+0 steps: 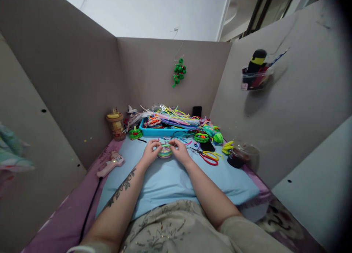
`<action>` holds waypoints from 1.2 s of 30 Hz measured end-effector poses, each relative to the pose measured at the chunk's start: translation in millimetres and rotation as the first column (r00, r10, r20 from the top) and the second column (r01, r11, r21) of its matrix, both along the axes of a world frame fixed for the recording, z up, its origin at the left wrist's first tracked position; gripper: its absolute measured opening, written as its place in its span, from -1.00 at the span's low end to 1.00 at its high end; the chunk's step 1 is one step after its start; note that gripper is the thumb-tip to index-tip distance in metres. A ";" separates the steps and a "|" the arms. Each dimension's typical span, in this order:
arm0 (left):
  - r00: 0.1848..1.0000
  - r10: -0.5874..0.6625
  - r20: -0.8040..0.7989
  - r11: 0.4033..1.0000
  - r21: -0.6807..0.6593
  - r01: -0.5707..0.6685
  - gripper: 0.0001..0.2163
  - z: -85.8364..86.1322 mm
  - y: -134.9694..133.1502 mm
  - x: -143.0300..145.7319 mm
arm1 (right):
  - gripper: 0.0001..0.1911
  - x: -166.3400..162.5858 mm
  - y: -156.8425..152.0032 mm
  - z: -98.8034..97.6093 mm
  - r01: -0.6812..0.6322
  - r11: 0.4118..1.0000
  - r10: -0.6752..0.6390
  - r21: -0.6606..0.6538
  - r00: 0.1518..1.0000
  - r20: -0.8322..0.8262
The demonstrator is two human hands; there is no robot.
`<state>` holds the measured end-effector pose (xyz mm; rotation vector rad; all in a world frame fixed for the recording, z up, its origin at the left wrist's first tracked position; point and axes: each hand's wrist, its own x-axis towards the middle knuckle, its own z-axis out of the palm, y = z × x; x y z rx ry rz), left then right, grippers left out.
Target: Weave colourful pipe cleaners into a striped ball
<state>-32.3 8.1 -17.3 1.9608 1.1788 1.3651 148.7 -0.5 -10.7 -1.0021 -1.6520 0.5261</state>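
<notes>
My left hand [150,150] and my right hand [179,150] meet over a light blue cloth [176,179], fingers pinched on a small round multicoloured pipe-cleaner piece [165,153]. A light green pipe cleaner [165,145] runs between the fingertips of both hands across the top of the piece. Behind them stands a blue tray [162,132] heaped with coloured pipe cleaners.
A pink glue gun [111,164] with a black cord lies at the left. A jar [116,125] stands at the back left. Red-handled scissors [207,158], a dark cup [237,157] and green craft pieces [202,137] sit right. Grey partition walls enclose the desk; a green ornament [179,71] hangs behind.
</notes>
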 end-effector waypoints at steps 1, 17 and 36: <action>0.999 -0.013 0.042 0.999 -0.036 0.014 -0.84 1.6 -0.2 0.1 | -0.81 0.5 0.2 0.3 0.003 1.000 -0.003 -0.001 1.000 0.003; 0.911 -0.036 0.412 0.935 -0.309 0.177 -0.66 9.0 -3.9 1.7 | -0.66 7.2 7.5 -7.6 -0.018 1.000 0.018 0.001 0.989 0.144; 0.907 -0.017 0.421 0.937 -0.311 0.162 -0.58 6.8 0.2 -1.6 | -0.74 7.2 9.0 -9.6 0.092 0.996 -0.094 0.022 0.980 0.174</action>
